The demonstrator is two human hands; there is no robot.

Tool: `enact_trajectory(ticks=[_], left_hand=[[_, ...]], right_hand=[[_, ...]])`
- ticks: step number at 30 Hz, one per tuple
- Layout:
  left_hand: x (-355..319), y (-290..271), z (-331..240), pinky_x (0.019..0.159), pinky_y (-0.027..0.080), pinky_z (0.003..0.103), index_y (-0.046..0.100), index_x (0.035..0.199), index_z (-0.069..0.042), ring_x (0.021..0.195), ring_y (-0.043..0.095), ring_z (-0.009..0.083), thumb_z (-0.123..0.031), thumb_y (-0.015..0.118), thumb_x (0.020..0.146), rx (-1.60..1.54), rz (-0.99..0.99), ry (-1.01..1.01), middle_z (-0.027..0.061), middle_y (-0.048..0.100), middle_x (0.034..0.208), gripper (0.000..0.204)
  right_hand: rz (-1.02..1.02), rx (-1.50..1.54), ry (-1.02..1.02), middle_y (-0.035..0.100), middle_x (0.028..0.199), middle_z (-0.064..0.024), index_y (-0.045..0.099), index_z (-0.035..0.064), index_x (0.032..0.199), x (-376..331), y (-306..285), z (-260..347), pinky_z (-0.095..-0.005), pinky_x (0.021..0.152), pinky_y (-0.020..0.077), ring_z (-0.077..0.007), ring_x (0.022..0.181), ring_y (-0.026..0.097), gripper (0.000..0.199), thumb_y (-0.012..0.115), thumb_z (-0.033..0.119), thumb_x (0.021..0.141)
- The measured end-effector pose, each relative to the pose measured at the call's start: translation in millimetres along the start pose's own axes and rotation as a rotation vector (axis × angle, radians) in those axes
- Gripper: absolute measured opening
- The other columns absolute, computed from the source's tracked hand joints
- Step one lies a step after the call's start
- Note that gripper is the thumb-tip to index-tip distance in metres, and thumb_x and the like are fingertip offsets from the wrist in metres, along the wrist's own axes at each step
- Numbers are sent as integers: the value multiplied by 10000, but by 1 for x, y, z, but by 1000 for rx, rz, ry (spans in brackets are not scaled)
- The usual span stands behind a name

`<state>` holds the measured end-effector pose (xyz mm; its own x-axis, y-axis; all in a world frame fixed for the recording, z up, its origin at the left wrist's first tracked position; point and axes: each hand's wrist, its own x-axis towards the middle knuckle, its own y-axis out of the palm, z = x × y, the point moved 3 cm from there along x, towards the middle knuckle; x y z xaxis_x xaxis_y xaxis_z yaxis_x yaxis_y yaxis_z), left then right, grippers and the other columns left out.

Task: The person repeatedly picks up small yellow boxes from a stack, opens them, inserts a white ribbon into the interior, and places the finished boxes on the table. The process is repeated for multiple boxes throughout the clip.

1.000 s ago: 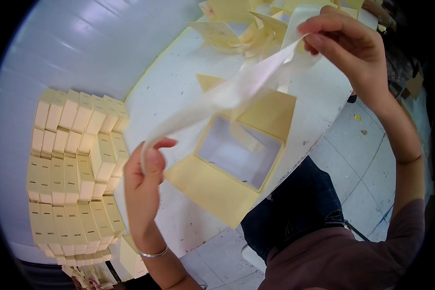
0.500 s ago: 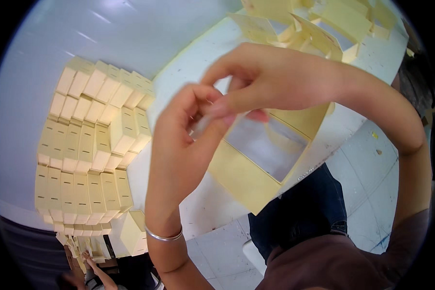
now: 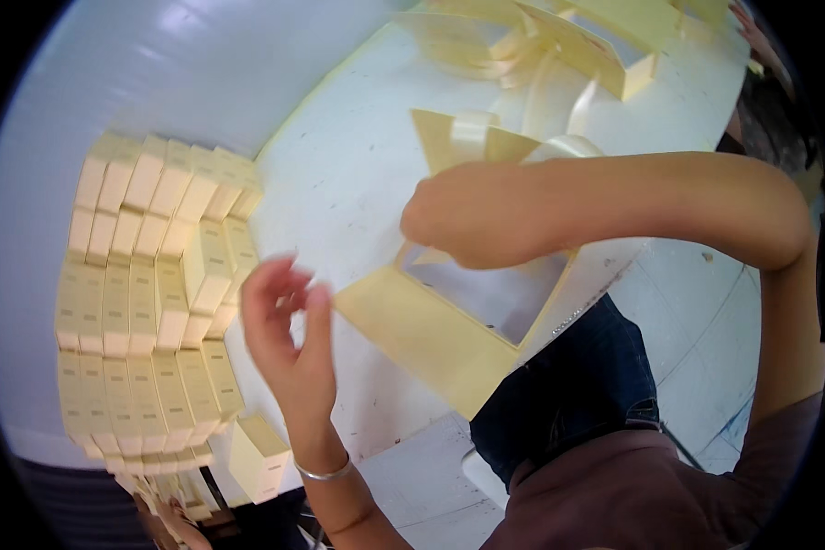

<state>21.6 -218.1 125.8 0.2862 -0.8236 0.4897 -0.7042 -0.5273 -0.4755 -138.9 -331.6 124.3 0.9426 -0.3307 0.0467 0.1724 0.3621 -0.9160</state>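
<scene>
A pale yellow box lies open on the white table, its flap spread toward the near left and its whitish inside showing. Over the box's far part is my right hand, closed with knuckles up; whatever its fingers hold is hidden underneath. A cream ribbon loops over the raised yellow panel just beyond that hand. To the left of the flap, my left hand hangs empty, fingers loosely curled and thumb apart, slightly blurred.
Stacked cream boxes stand in rows along the left, with a single box nearer. More open yellow boxes and loose ribbons lie at the far right. Another person's hand shows at the upper right edge.
My hands were together above the box, fingers pinching a small whitish strip. Now they are apart: the left has moved left and down, the right lower over the box.
</scene>
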Motion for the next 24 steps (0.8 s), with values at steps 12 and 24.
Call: enact_trajectory(ticks=[12,24], left_hand=[[-51,28,58,962,361,324,178,1371,-55,1172,421,213,-108,585,815,2,272,-288,138,382,1286,691],[-45,63,69,950,395,343,234,1345,-53,1172,425,234,-189,548,846,-143,302,-388,138,379,1292,605]], right_hand=[[68,-37,-71,597,656,-171,591,6,668,10,46,-6,-375,481,465,-307,570,588,67,529,-1,645],[-91,30,-162,634,723,-125,628,37,710,26,78,-17,-370,507,481,-263,645,619,97,580,90,645]])
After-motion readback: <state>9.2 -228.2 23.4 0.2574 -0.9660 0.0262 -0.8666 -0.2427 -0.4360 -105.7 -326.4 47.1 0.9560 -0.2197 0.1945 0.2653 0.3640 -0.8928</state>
